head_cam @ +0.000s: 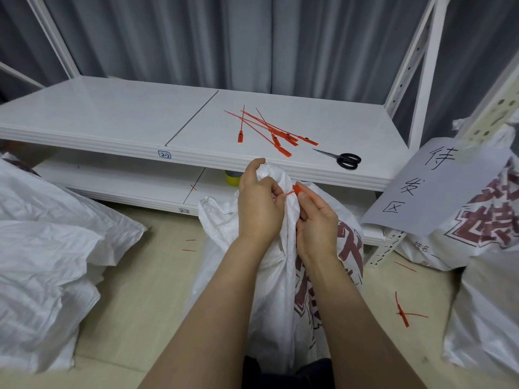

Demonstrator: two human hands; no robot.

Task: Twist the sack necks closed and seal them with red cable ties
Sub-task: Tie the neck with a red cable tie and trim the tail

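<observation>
While the left hand [258, 200] is curled tight round the bunched neck [269, 169] of the white woven plastic sack with maroon print [280, 304], the right hand [317, 220] pinches the flat head of a thin red plastic cable tie [294, 189] lying against that neck. The twist is best held clamped just above the tie, with the tail fed squarely into the head and pulled until the fabric cannot slip. Beyond the neck, spare red ties [269, 130] and black-handled scissors [341, 159] lie on the white shelf [112, 113].
</observation>
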